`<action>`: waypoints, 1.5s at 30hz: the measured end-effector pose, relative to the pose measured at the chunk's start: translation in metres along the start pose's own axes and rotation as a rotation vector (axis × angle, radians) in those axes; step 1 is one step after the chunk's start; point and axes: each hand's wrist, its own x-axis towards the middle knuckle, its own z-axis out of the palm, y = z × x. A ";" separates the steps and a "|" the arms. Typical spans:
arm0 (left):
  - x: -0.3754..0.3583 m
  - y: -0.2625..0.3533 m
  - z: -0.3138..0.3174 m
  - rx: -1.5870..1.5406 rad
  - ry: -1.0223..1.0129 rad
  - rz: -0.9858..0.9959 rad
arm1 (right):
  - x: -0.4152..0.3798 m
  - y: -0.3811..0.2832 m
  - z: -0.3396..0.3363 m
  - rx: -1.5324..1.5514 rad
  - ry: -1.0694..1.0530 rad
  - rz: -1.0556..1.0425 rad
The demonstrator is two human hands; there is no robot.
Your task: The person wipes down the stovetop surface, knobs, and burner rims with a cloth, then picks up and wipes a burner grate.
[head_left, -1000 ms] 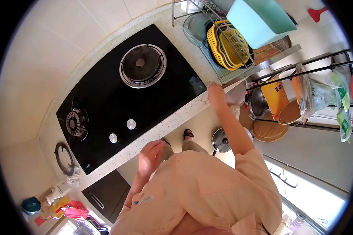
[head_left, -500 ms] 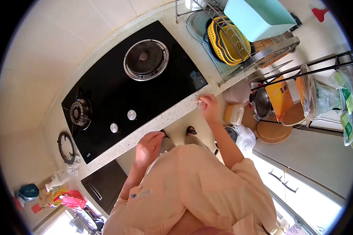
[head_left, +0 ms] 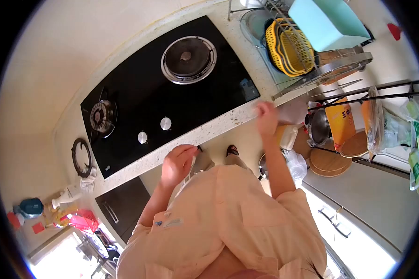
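My left hand [head_left: 177, 163] hovers by the front edge of the pale speckled counter [head_left: 209, 129], its fingers bent and close together; whether anything is in them is hidden. Blurred by motion, my right hand [head_left: 266, 118] is at the counter's edge, near the right front corner of the black glass cooktop [head_left: 144, 100]. Two silver knobs [head_left: 165, 123] sit on the cooktop's front part. A round dark burner [head_left: 187, 56] is at its back right, and a smaller burner [head_left: 102, 118] without its ring is at the left.
A black ring-shaped pot support [head_left: 82, 157] lies left of the cooktop. At the right stand a wire rack with yellow baskets [head_left: 295, 51] and a light blue bin [head_left: 328, 23]. Pans, boards [head_left: 329, 162] and bags hang on a black rail. A dark cabinet [head_left: 125, 204] is below left.
The view has shifted, so the cooktop appears farther right and higher. My right hand has moved right along the counter's edge. My left hand stays near the front edge.
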 end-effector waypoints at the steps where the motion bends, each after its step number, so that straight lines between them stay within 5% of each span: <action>1: -0.002 -0.003 0.000 0.007 0.016 -0.025 | 0.007 0.009 -0.003 -0.071 0.103 0.042; 6: -0.019 -0.003 0.007 0.027 0.030 -0.082 | -0.046 -0.035 0.051 -0.191 0.020 -0.143; 11: -0.033 0.012 0.016 0.057 0.005 -0.142 | -0.028 -0.037 0.030 0.130 -0.214 -0.063; 15: -0.060 0.009 0.023 0.053 0.029 -0.240 | 0.023 0.020 -0.011 -0.131 0.030 -0.038; 20: -0.079 0.009 0.021 0.051 -0.006 -0.278 | -0.009 -0.013 0.035 -0.131 0.057 -0.103; 24: -0.085 -0.003 0.012 0.019 -0.008 -0.215 | -0.069 -0.065 0.077 0.121 -0.171 0.018; 26: -0.082 -0.006 0.002 0.023 -0.001 -0.181 | -0.091 -0.109 0.087 0.063 -0.208 -0.154; 29: -0.089 -0.012 -0.013 0.035 0.062 -0.182 | -0.086 -0.115 0.070 0.287 -0.445 -0.068; 32: -0.105 -0.023 -0.024 0.055 0.053 -0.196 | -0.050 -0.076 0.030 0.358 -0.280 0.138; 34: -0.112 -0.027 -0.027 0.047 0.049 -0.211 | -0.021 -0.038 0.011 0.001 -0.071 -0.055; 39: -0.129 -0.033 -0.030 0.033 0.027 -0.251 | -0.029 -0.004 0.044 -0.189 0.091 -0.159; 40: -0.133 -0.033 -0.030 0.030 0.021 -0.260 | -0.049 -0.023 0.058 0.260 -0.015 0.210; 43: -0.134 -0.036 -0.032 0.027 0.005 -0.222 | -0.111 -0.086 0.115 0.274 -0.138 0.082; 44: -0.133 -0.036 -0.032 0.031 0.002 -0.207 | -0.109 -0.135 0.086 0.067 -0.207 -0.112; 45: -0.131 -0.035 -0.033 0.024 0.017 -0.197 | -0.105 -0.132 0.082 0.114 -0.236 -0.080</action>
